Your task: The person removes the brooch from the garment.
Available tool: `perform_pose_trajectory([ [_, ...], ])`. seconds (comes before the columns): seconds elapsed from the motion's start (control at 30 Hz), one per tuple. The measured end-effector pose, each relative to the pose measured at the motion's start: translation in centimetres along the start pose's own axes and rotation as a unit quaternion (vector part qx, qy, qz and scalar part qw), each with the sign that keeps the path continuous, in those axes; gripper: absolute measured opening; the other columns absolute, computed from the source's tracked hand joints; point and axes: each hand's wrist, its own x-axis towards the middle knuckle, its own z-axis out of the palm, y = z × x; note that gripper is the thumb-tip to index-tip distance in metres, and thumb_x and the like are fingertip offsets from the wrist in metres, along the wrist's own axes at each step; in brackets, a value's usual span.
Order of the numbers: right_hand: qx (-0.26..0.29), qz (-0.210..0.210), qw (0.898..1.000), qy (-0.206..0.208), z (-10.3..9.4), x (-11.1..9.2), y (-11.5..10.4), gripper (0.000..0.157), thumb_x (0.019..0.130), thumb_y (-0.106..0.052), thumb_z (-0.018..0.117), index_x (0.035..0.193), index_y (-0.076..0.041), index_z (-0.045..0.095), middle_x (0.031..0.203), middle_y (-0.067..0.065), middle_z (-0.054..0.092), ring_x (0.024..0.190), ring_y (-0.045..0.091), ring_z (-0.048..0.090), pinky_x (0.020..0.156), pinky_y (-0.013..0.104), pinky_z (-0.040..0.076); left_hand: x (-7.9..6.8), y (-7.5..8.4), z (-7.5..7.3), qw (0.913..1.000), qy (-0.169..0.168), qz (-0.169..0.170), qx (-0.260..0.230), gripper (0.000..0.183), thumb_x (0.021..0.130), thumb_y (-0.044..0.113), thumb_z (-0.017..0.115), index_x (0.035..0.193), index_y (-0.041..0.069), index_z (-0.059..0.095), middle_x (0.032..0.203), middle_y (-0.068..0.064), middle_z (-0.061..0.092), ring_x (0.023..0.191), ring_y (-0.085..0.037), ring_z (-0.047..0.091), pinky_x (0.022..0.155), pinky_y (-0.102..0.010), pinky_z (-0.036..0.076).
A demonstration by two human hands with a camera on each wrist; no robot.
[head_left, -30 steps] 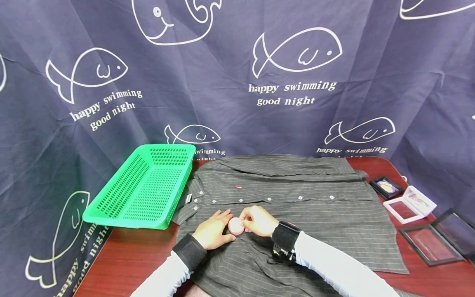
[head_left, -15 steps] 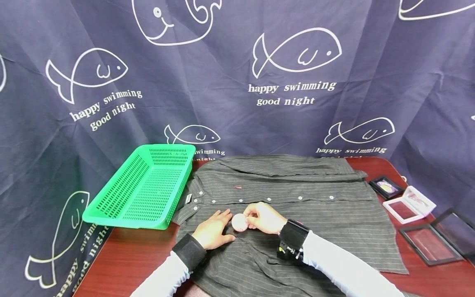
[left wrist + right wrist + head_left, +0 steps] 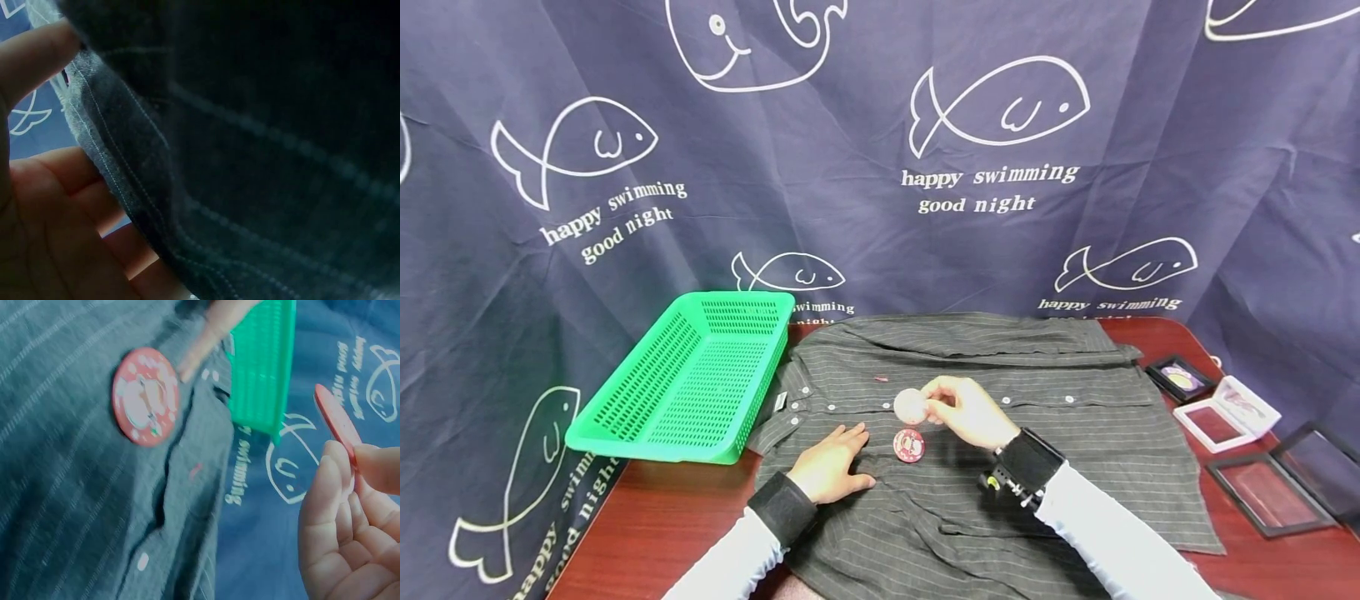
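In the head view my left hand [image 3: 830, 469] rests on a dark grey pinstriped shirt [image 3: 1112, 467], fingers extended and thumb apart. The left wrist view shows its thumb by a dark stitched cloth edge, which hides part of the fingers. My right hand [image 3: 973, 412] pinches a thin round pink disc [image 3: 911, 406] between thumb and fingers, above the shirt. The right wrist view shows this disc [image 3: 335, 417] nearly edge-on. A red round badge [image 3: 909, 446] with a printed picture lies on the shirt just below the held disc, apart from it.
A green plastic basket [image 3: 700, 392] stands at the left. On the right of the reddish-brown table [image 3: 647, 517] lie a small black case [image 3: 1180, 377], an open white case [image 3: 1228, 414] and an open black frame case [image 3: 1270, 493]. A printed curtain [image 3: 865, 150] hangs behind.
My right hand has lifted the pale disc and moved it away and to the right, uncovering the red badge on the shirt. The left hand has stayed in place.
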Motion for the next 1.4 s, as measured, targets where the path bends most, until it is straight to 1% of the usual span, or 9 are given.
perform_pose_trajectory([
  [0.2,0.021,-0.006,0.999,0.041,-1.1,-0.1,0.3,0.008,0.09,-0.003,0.065,0.096,0.003,0.067,0.08,0.015,0.07,0.069,0.004,0.063,0.064,0.018,0.052,-0.1,0.0,-0.1,1.0,0.003,0.0,-0.001,0.07,0.082,0.04,0.073,0.139,0.002,0.053,0.149,-0.011,0.049,0.137,-0.039,0.045,0.107,-0.051,0.042],
  [0.37,0.023,-0.017,0.997,0.073,-1.7,-0.6,0.3,0.008,0.09,-0.002,0.065,0.097,0.002,0.067,0.081,0.015,0.07,0.07,0.008,0.065,0.066,0.018,0.052,0.0,0.0,-0.1,1.0,0.003,-0.001,0.002,0.071,0.082,0.04,0.073,0.139,0.002,0.053,0.149,-0.01,0.049,0.137,-0.039,0.045,0.107,-0.051,0.042],
  [0.53,0.032,-0.006,0.994,0.103,-2.5,-1.1,0.3,0.01,0.091,-0.004,0.065,0.099,0.002,0.067,0.083,0.015,0.071,0.071,0.006,0.066,0.067,0.02,0.055,0.1,0.0,0.1,1.0,0.002,-0.001,0.008,0.071,0.083,0.042,0.072,0.139,0.003,0.053,0.15,-0.009,0.049,0.137,-0.038,0.045,0.107,-0.05,0.043],
  [0.8,0.029,0.004,0.992,0.121,-3.5,-1.4,0.5,0.012,0.092,-0.006,0.065,0.1,0.002,0.068,0.082,0.015,0.071,0.069,0.005,0.067,0.067,0.022,0.056,0.1,0.0,0.1,1.0,0.001,-0.004,0.007,0.071,0.082,0.041,0.073,0.139,0.003,0.054,0.149,-0.01,0.049,0.137,-0.038,0.045,0.106,-0.051,0.043],
  [0.87,0.039,0.007,0.991,0.126,-3.5,-1.5,0.5,0.012,0.092,-0.006,0.065,0.101,0.002,0.068,0.082,0.016,0.07,0.069,0.003,0.066,0.067,0.022,0.056,0.1,0.1,0.0,1.0,0.001,-0.005,0.008,0.071,0.082,0.041,0.073,0.138,0.003,0.054,0.149,-0.01,0.049,0.137,-0.038,0.046,0.106,-0.051,0.043],
  [1.03,0.071,0.006,0.988,0.14,-3.4,-1.8,0.6,0.014,0.092,-0.007,0.066,0.1,0.005,0.067,0.082,0.02,0.069,0.07,0.004,0.066,0.068,0.021,0.057,0.2,0.2,0.2,0.9999,0.005,-0.003,0.015,0.071,0.081,0.041,0.073,0.138,0.003,0.055,0.148,-0.01,0.05,0.136,-0.038,0.047,0.106,-0.05,0.044],
  [1.13,0.076,0.002,0.987,0.145,-3.4,-1.9,0.7,0.014,0.092,-0.006,0.066,0.1,0.005,0.067,0.082,0.02,0.069,0.07,0.005,0.066,0.068,0.021,0.057,0.3,0.2,0.2,0.9999,0.004,-0.003,0.014,0.071,0.081,0.041,0.073,0.137,0.003,0.055,0.148,-0.011,0.05,0.136,-0.038,0.047,0.106,-0.05,0.044],
  [1.23,0.072,-0.002,0.987,0.145,-3.5,-2.0,0.9,0.013,0.092,-0.005,0.065,0.099,0.005,0.067,0.081,0.018,0.069,0.069,0.004,0.065,0.067,0.021,0.056,0.3,0.3,0.2,1.0,0.001,-0.008,0.005,0.071,0.081,0.042,0.073,0.138,0.003,0.055,0.148,-0.011,0.05,0.137,-0.038,0.046,0.106,-0.051,0.043],
  [1.4,0.069,-0.015,0.987,0.145,-3.6,-2.1,1.0,0.011,0.092,-0.003,0.065,0.099,0.006,0.067,0.079,0.017,0.068,0.069,0.006,0.065,0.067,0.019,0.056,0.4,0.7,-0.2,0.9995,0.004,-0.017,-0.026,0.069,0.082,0.042,0.072,0.137,0.003,0.055,0.147,-0.014,0.05,0.136,-0.039,0.046,0.105,-0.054,0.043],
])
